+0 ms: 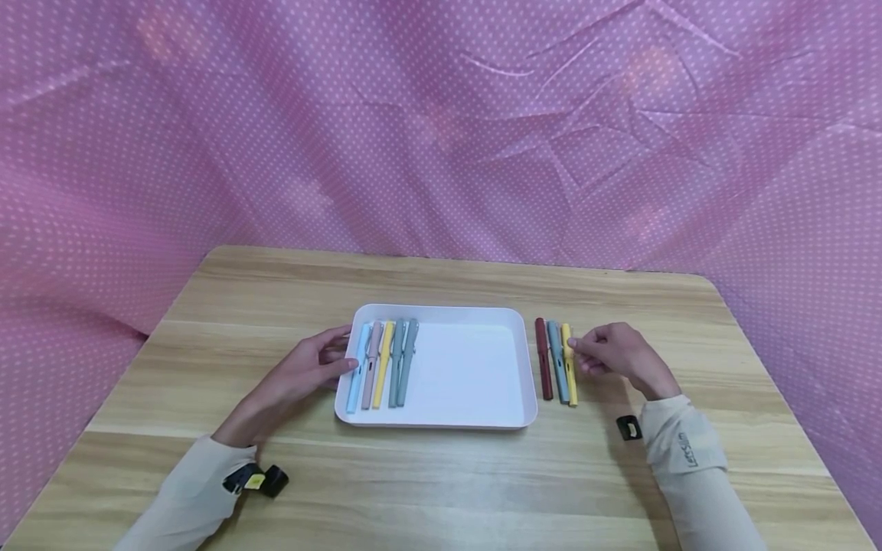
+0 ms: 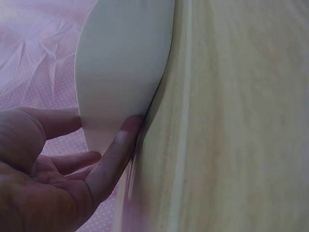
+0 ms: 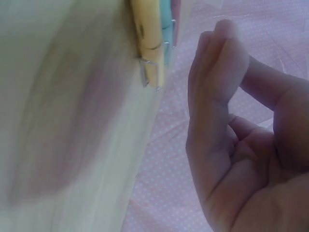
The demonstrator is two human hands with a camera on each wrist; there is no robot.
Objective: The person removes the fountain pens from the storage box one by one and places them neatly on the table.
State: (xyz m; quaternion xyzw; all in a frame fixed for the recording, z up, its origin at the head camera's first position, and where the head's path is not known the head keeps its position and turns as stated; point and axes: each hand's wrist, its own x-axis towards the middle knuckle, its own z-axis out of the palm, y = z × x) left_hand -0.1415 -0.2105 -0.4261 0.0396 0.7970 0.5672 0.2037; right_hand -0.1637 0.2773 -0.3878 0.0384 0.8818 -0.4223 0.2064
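My left hand (image 1: 303, 375) holds the left end of a white tray (image 1: 468, 375), thumb over the rim and fingers against the outer wall (image 2: 123, 63). Inside, along that end, lie a light blue pen (image 1: 354, 386), a mauve pen (image 1: 371, 371), a yellow pen (image 1: 382, 373) and two grey-green pens (image 1: 408, 363). My right hand (image 1: 616, 352) hovers beside a second yellow pen (image 1: 572, 386), right of the tray; in the right wrist view its loosely bent fingers (image 3: 207, 106) are apart from the pens, with nothing between them. Left of that yellow pen lie a blue-grey pen (image 1: 556, 356) and a dark red pen (image 1: 543, 360).
Everything stands on a wood-grain table (image 1: 427, 490) with rounded far corners. A pink dotted cloth (image 1: 441, 153) hangs behind it and along both sides. Black wrist cameras sit at the left cuff (image 1: 255, 480) and right cuff (image 1: 628, 427).
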